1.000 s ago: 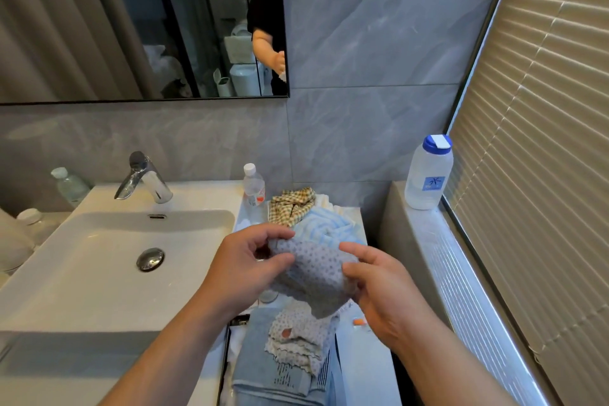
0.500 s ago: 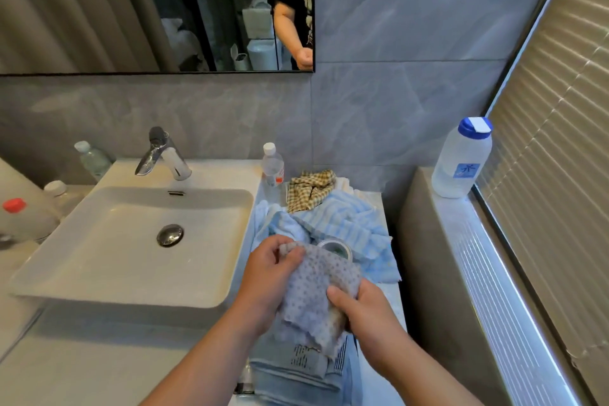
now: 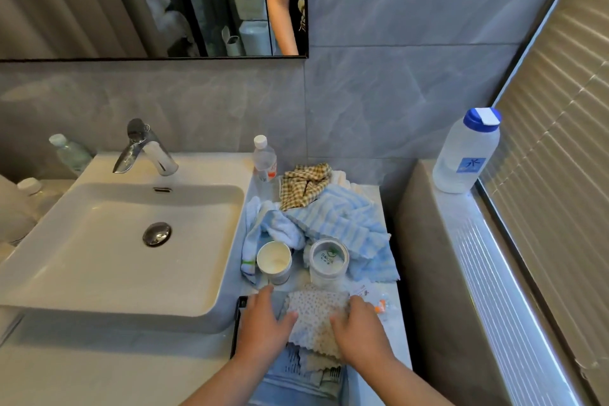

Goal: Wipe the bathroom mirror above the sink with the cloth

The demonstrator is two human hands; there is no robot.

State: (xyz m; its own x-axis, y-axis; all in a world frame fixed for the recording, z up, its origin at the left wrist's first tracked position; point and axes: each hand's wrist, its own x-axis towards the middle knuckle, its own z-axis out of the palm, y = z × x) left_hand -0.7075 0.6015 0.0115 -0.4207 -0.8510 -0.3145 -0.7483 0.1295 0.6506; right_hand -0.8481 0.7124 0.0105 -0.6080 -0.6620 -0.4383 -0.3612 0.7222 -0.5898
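Note:
The dotted pale cloth [image 3: 317,315] lies on a stack of folded towels at the counter's near edge. My left hand [image 3: 263,323] rests at its left edge, fingers straight and thumb on the fabric. My right hand [image 3: 361,331] lies on its right edge with the thumb across the top. The mirror [image 3: 99,0] hangs above the white sink [image 3: 82,273], at the top left. It reflects a person's arm.
A chrome tap [image 3: 141,148] stands behind the basin. Beyond the cloth sit an open cream jar [image 3: 274,262], a lidded jar [image 3: 329,261], blue striped towels [image 3: 342,224], a checked cloth [image 3: 306,183] and a small bottle [image 3: 264,158]. A large bottle [image 3: 466,155] stands on the window ledge.
Both hands have brought the cloth down from mid-air onto the towel stack, uncovering the two jars. The view has pulled back and shows more of the sink.

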